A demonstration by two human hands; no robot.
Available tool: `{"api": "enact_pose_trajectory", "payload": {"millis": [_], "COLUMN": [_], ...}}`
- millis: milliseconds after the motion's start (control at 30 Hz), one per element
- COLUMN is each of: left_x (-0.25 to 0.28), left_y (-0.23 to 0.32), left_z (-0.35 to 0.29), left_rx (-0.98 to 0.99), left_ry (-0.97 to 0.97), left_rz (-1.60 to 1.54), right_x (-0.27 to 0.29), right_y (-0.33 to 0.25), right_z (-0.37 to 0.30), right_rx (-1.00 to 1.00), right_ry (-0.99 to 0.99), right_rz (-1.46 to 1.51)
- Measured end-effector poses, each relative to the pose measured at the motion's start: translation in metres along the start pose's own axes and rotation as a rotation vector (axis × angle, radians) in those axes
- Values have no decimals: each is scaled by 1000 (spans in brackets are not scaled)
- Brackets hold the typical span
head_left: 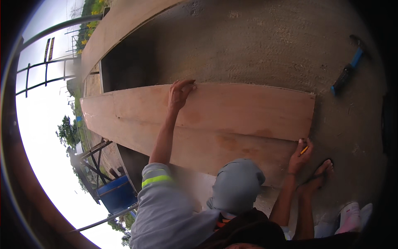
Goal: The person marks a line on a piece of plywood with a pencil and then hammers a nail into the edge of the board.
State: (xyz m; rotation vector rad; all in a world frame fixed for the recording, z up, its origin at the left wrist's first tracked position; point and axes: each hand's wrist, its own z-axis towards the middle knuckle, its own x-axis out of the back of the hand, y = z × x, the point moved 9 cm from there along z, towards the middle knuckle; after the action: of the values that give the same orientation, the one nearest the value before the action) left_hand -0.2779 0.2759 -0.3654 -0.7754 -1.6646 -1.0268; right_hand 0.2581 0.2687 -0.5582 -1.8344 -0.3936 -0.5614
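Note:
A long plywood board [232, 110] lies across the concrete, on top of a second, wider board [207, 149]. My left hand [179, 93] reaches out in a grey sleeve with a reflective band, and its fingers hook over the upper board's far edge. My right hand [300, 152] holds an orange pencil [304, 150] at the near edge of the upper board, close to its right end. A rounded grey cloth shape [238, 184] sits between my arms; what it is cannot be told.
A blue-handled hammer [347, 71] lies on the concrete [257, 45] at the far right. A bare foot [321, 172] rests beside my right hand. A dark opening [124, 64] in the slab is at the left, with a plank [120, 25], railings [45, 66] and a blue drum [118, 194].

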Motion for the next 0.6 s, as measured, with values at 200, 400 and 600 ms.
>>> {"api": "enact_pose_trajectory", "payload": {"millis": [200,400,600], "left_x": [-13,-19,-29], "left_y": [-14,0,22], "left_z": [2,6,9], "left_rx": [51,-56,-105], "left_ry": [-39,-98,-111], "left_rz": [-77,-22,-96], "right_x": [2,1,2], "right_y": [-9,-5,-1], "right_z": [-1,0,1], "right_rx": [-118,0,11], "right_ry": [-14,-84,-55], "right_rz": [43,65,24]}}
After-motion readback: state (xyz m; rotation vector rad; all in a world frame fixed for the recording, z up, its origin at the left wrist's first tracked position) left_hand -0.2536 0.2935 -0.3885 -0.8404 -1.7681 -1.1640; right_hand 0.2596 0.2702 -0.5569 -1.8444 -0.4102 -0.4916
